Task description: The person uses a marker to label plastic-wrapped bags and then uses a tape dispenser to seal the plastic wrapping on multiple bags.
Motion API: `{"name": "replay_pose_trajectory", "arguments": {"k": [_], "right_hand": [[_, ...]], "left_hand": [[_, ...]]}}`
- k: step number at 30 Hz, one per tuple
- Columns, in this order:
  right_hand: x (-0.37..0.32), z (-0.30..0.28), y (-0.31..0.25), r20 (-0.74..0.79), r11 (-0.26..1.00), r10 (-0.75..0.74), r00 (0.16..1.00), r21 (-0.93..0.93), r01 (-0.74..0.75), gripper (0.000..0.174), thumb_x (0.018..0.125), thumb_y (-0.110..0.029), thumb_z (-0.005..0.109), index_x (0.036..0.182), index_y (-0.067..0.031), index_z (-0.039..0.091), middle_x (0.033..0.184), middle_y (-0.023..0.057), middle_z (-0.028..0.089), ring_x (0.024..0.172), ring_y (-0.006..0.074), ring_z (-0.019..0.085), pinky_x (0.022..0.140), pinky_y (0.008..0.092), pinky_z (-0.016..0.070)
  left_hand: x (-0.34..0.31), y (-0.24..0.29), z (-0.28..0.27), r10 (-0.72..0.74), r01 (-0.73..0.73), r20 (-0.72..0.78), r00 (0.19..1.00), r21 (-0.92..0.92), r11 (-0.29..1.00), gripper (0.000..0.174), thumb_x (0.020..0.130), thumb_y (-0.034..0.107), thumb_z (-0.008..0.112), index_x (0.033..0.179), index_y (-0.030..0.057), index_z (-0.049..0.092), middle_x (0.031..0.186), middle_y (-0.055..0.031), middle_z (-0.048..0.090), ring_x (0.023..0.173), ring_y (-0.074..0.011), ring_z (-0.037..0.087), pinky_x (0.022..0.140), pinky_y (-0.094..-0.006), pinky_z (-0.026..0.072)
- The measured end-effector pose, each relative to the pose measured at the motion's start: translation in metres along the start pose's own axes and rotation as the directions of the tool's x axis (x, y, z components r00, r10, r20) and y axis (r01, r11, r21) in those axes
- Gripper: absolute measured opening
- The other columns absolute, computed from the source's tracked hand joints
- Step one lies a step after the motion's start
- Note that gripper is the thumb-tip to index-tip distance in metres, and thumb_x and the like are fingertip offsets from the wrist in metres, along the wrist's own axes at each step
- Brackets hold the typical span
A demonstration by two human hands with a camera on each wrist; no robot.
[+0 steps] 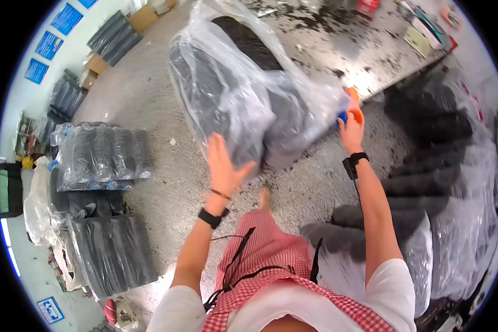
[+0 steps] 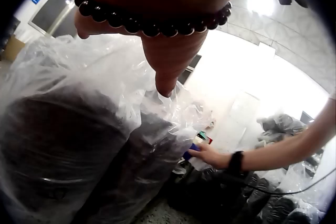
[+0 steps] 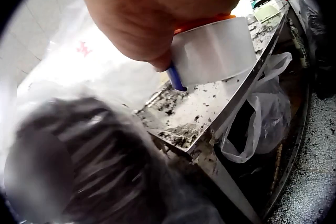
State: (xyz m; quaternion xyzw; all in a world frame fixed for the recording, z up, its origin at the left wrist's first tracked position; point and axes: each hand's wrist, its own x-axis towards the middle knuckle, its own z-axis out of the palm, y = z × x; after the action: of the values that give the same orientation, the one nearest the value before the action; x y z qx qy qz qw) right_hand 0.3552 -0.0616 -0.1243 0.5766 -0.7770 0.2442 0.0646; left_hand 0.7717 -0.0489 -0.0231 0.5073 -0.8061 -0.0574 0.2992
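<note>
Clear plastic wrap [image 1: 243, 99] covers a bundle of dark grey rolls [image 1: 199, 83] in the head view. On the near side of that bundle the left hand [image 1: 226, 166] rests with fingers spread, touching the plastic. The right hand [image 1: 351, 133], at the bundle's right end, grips an orange and blue tape dispenser [image 1: 354, 99]. In the right wrist view, a wide roll of translucent tape [image 3: 215, 50] shows under the right hand [image 3: 163, 14]. The left wrist view shows the left hand [image 2: 168, 50] above the wrapped rolls [image 2: 58, 150].
A worktable [image 1: 382, 61] strewn with dark scraps stands at the back right. Wrapped rolls [image 1: 415, 193] are piled at the right, and more stacks [image 1: 113, 249] stand on the floor at the left. A plastic bag [image 3: 270, 113] hangs beside the table.
</note>
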Motion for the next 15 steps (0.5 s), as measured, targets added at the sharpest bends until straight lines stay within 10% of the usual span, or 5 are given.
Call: {"name": "replay_pose_trajectory", "arguments": {"k": [6,9,11,12,15], "right_hand": [[0.097,0.099,0.021,-0.087,0.942,-0.203,0.975,0.256,0.218,0.028,0.081,-0.019,0.061,0.101,-0.0003,0.055,0.091,0.0223,0.062,0.089,0.0357,0.058,0.084,0.0453,0.0424],[0.081,0.085,0.018,0.022,0.938,-0.065,0.998,0.342,0.053,0.03,0.079,-0.015,0.062,0.103,0.0002,0.056,0.098,0.0236,0.06,0.094,0.0366,0.056,0.087,0.0454,0.0412],[0.042,0.054,0.016,0.025,0.999,-0.014,1.0,0.043,0.013,0.028,0.078,-0.011,0.062,0.103,0.001,0.055,0.103,0.0241,0.057,0.098,0.0382,0.053,0.088,0.0445,0.0401],[0.003,0.029,0.008,0.001,0.961,-0.021,1.0,-0.276,0.021,0.025,0.078,-0.008,0.062,0.101,0.0016,0.055,0.106,0.0241,0.054,0.1,0.0394,0.051,0.088,0.0437,0.0395],[-0.069,-0.061,-0.1,0.045,0.942,0.201,0.979,0.265,-0.206,0.014,0.079,-0.004,0.061,0.091,-0.0005,0.055,0.092,0.0161,0.056,0.086,0.032,0.054,0.077,0.0406,0.0435]], "left_hand": [[0.051,-0.003,0.027,-0.104,0.106,0.045,0.994,-0.049,0.993,0.114,0.067,0.041,0.077,0.143,-0.0055,0.007,0.137,-0.0288,0.034,0.126,-0.0405,0.037,0.104,-0.0473,0.0309],[0.062,-0.023,0.022,-0.415,0.558,0.415,0.809,-0.322,0.765,0.096,0.068,0.025,0.077,0.14,-0.0042,0.022,0.123,-0.0211,0.053,0.109,-0.0297,0.055,0.093,-0.04,0.0434],[0.067,-0.051,0.018,-0.465,0.636,0.467,0.752,-0.7,0.325,0.063,0.071,0.003,0.072,0.126,-0.0057,0.045,0.104,-0.0108,0.063,0.089,-0.0195,0.062,0.081,-0.031,0.0485],[0.057,-0.057,0.017,-0.483,0.546,0.537,0.692,-0.827,-0.137,0.041,0.072,-0.007,0.068,0.111,-0.0026,0.057,0.103,-0.0071,0.062,0.091,-0.0168,0.06,0.08,-0.0287,0.0481],[0.036,-0.042,-0.022,-0.58,0.53,0.459,0.673,-0.846,-0.056,0.038,0.074,-0.008,0.065,0.111,-0.0017,0.057,0.101,-0.0071,0.063,0.09,-0.0168,0.06,0.08,-0.0288,0.0481]]}}
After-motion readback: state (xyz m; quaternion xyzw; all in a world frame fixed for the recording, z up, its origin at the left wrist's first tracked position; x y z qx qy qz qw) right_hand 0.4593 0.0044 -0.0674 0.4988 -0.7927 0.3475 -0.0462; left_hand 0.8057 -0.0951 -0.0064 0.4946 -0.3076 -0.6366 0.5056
